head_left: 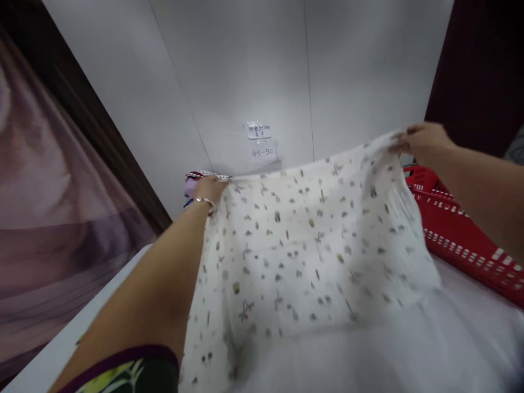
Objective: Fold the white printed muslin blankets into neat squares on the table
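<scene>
Stretching between my two hands is one thin white cloth point(295, 245), scattered with tiny grey, brown and yellowish motifs. It hangs in front of me above a white table point(110, 289), smooth across the middle and gathered into creases near its right side; its lower part blurs into white, so I cannot tell where it ends.

My left hand point(210, 190) is closed around the upper left corner, and my right hand point(421, 139) pinches the upper right corner, held higher, so the top edge slopes upward to the right. One bracelet point(207, 203) circles my left wrist.

I count two handwritten paper labels on the pale wall point(245, 65): an upper label point(259, 131) and, below it, a lower label point(264, 153) reading 45–50. One bundle of coloured fabric point(190, 187) shows just behind my left hand, and one red basket point(454, 224) sits at my right.

The wall stands beyond the cloth's top edge. At right, the basket leaves little room beside the cloth; at left, a strip of table separates my forearm from a pinkish curtain point(61, 218).
</scene>
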Demonstrator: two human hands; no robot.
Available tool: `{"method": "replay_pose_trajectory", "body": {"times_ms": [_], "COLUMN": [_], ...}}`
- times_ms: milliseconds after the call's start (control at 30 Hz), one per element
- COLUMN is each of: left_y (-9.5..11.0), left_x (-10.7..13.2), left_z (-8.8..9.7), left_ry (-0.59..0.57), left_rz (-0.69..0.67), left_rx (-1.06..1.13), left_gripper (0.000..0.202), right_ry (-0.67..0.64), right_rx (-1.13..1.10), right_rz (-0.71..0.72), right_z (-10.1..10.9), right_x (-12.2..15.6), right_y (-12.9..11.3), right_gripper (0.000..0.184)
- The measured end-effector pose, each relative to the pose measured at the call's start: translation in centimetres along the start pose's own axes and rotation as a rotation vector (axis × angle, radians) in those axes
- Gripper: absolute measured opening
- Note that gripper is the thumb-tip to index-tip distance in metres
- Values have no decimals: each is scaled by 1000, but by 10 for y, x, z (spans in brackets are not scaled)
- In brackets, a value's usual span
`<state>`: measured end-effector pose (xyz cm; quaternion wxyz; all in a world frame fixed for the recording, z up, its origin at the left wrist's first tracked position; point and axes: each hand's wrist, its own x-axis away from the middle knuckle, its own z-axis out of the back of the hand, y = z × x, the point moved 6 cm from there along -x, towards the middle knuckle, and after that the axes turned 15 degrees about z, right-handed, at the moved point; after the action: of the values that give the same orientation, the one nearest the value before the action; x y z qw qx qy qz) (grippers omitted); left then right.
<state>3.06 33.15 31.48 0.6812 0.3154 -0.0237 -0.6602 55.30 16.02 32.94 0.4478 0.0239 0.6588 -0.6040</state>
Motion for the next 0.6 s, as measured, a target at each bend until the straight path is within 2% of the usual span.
{"method": "replay_pose_trajectory", "body": {"times_ms": [67,133,167,233,300,367,433,500,567,600], "left_y": [14,24,27,30,26,16,0,-25,-58,-73], "left_x": [-22,-30,-28,-15,13,53,108,172,242,276], "left_z": [50,95,110,127,125,102,62,4,-55,-78], "left_ry": [248,471,530,587,571,488,323,6,-356,-505], "left_rz": [73,68,37,-36,-109,-200,-333,-432,-483,-516], "left_rx": [-4,13,22,33,21,-7,-34,-123,-222,-228], "left_gripper": [35,41,43,43,37,26,19,10,13,14], "right_ry": [97,137,149,177,195,173,109,-79,-255,-322], "right_rx": [-56,-117,-149,-210,-229,-167,-89,141,230,257], "right_rz": [126,247,292,328,274,182,135,114,60,53], "right_z": [-4,-2,1,11,22,36,52,65,80,89], "right_x": [-29,-45,-47,-39,-17,17,60,107,155,177], "right_y": [-33,-59,-67,-67,-48,-14,25,66,106,122], "right_gripper": [35,40,40,40,35,20,9,3,6,9]}}
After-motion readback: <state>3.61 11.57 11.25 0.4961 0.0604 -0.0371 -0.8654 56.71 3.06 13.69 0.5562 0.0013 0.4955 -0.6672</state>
